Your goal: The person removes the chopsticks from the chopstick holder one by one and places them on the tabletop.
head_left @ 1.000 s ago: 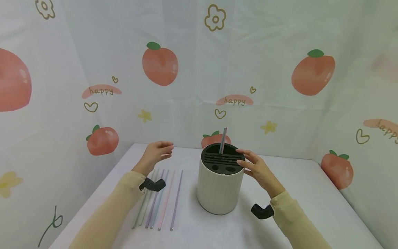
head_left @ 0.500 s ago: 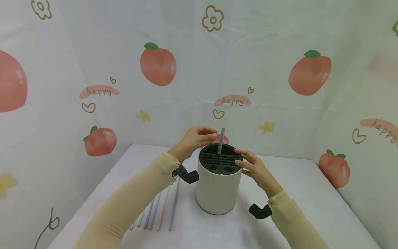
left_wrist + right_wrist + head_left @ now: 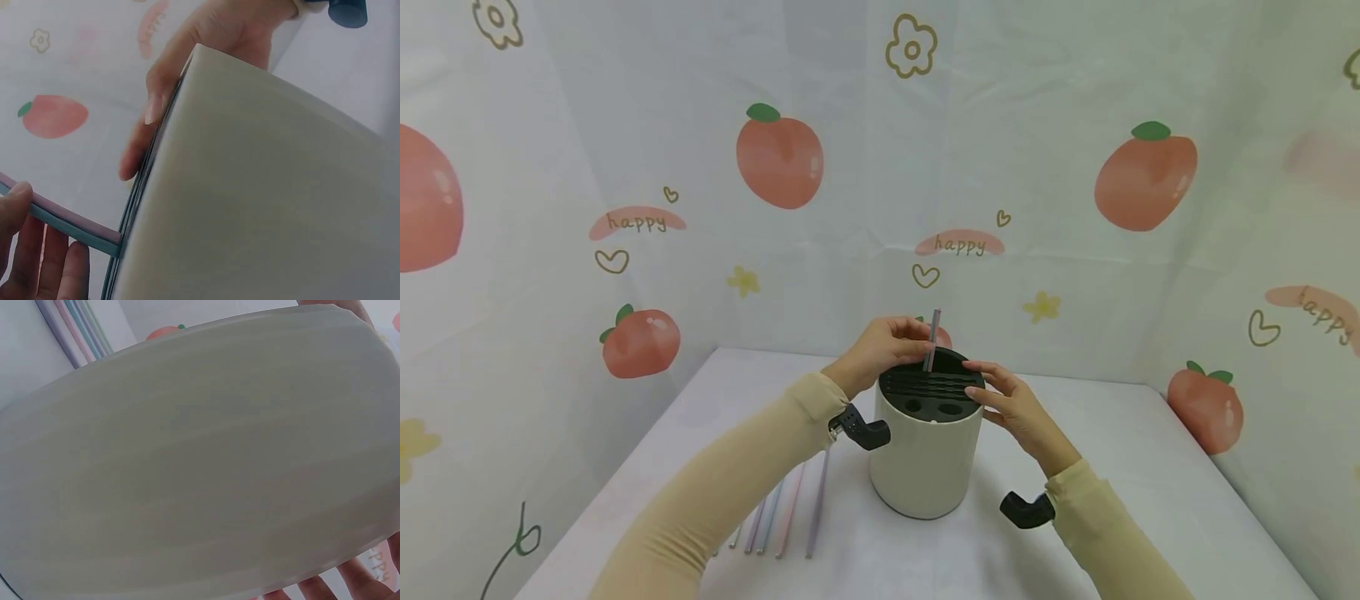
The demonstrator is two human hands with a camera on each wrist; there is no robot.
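A cream ribbed utensil holder [image 3: 925, 467] stands upright on the table, its black top divided into slots, round holes and one large opening. Two chopsticks [image 3: 935, 321] rise from that opening. My left hand [image 3: 880, 346] pinches them just above the rim. Seen from the left wrist, the pair is one pink and one teal chopstick [image 3: 78, 225], with my thumb on one side and fingers on the other. My right hand [image 3: 1018, 408] holds the holder's right rim, fingers reaching over the top edge. From the right wrist, the holder's wall [image 3: 206, 456] hides most of that hand.
Several pastel chopsticks [image 3: 790, 512] lie side by side on the white table [image 3: 1075, 500], left of the holder and partly behind my left sleeve. A white cloth [image 3: 865, 150] printed with peaches hangs behind and along the sides.
My left hand has moved right, from above the lying chopsticks to the pair in the holder, and now pinches it. The right hand has stayed on the rim.
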